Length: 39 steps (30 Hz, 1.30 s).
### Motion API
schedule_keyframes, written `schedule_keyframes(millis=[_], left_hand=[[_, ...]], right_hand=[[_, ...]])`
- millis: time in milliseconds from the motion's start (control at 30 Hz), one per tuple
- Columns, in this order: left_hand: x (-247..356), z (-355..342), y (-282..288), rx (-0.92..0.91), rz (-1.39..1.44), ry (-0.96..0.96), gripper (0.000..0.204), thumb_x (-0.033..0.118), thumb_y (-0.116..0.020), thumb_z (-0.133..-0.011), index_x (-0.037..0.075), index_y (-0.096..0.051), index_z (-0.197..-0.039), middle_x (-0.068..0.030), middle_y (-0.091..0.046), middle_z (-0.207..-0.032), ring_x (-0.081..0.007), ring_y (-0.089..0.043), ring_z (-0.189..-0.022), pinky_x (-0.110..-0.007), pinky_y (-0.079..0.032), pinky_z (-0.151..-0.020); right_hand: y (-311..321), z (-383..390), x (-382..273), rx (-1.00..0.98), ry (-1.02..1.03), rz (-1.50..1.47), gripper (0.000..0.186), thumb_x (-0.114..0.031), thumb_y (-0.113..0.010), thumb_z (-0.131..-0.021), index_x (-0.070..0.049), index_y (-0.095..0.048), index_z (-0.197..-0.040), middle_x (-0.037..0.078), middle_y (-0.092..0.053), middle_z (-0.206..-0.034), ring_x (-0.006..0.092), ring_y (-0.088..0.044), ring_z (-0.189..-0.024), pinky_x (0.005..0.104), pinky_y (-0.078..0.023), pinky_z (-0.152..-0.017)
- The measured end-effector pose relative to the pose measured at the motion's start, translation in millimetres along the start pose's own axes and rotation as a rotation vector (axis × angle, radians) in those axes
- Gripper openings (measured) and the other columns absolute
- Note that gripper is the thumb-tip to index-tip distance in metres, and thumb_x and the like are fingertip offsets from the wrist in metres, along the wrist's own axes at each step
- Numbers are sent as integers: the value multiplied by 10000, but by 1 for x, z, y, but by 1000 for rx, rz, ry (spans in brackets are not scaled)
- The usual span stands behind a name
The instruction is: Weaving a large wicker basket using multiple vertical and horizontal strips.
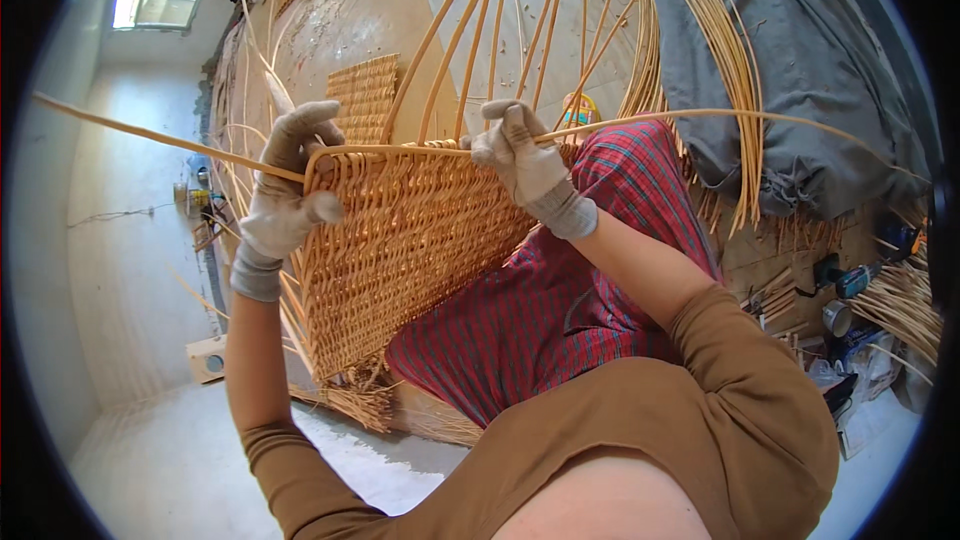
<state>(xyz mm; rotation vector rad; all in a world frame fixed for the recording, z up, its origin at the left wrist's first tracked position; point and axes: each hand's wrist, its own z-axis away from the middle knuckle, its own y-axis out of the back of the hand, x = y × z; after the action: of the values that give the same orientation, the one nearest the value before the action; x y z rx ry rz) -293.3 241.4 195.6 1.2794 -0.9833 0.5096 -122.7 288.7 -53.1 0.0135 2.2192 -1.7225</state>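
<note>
Along the wicker rim (400, 150), the right hand (520, 155) pinches 1 cane (700, 113); the left hand (277, 195) spreads around the corner (315, 165).

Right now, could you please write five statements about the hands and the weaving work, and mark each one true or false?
1. The left hand and the right hand both wear pale gloves. True.
2. The left hand is at a corner of the woven piece. True.
3. The right hand hangs far away from the woven piece. False: it is at the upper edge, with a long rod in its grip.
4. The cloth over the lap is plain green. False: it is red with a checked pattern.
5. The brown sleeves end above the wrists, so part of each forearm is bare. True.
</note>
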Motion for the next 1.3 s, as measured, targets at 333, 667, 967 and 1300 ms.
schedule_keyframes(millis=[333,667,967,1300], left_hand=[[8,-23,-4,156,-312,347,187,72,-843,-788,44,-733,-936,-5,-616,-960,-107,-617,-884,-261,-536,-782],[4,-36,12,216,-359,551,216,134,-862,-791,40,-737,-940,-26,-727,-883,-116,-670,-833,-269,-540,-776],[-3,-34,14,239,-402,538,205,131,-855,-787,60,-708,-911,8,-687,-867,-101,-632,-807,-269,-526,-748],[-9,-42,13,213,-447,469,184,117,-840,-791,33,-741,-922,-14,-719,-850,-109,-649,-788,-265,-522,-740]], right_hand=[[-8,25,31,182,-74,4,360,-382,-620,-1001,-59,-696,-1142,4,-680,-797,172,-727,-869,335,-614,-792],[-90,1,-3,117,716,1207,257,-319,-714,-923,-72,-645,-898,64,-649,-803,216,-628,-767,348,-543,-721],[-93,-24,2,95,243,1038,252,-246,-760,-861,-40,-620,-821,104,-628,-790,266,-618,-792,387,-510,-745],[-137,-32,-13,-83,38,1959,80,-168,-688,-912,-110,-689,-967,104,-678,-868,250,-691,-819,380,-555,-774]])
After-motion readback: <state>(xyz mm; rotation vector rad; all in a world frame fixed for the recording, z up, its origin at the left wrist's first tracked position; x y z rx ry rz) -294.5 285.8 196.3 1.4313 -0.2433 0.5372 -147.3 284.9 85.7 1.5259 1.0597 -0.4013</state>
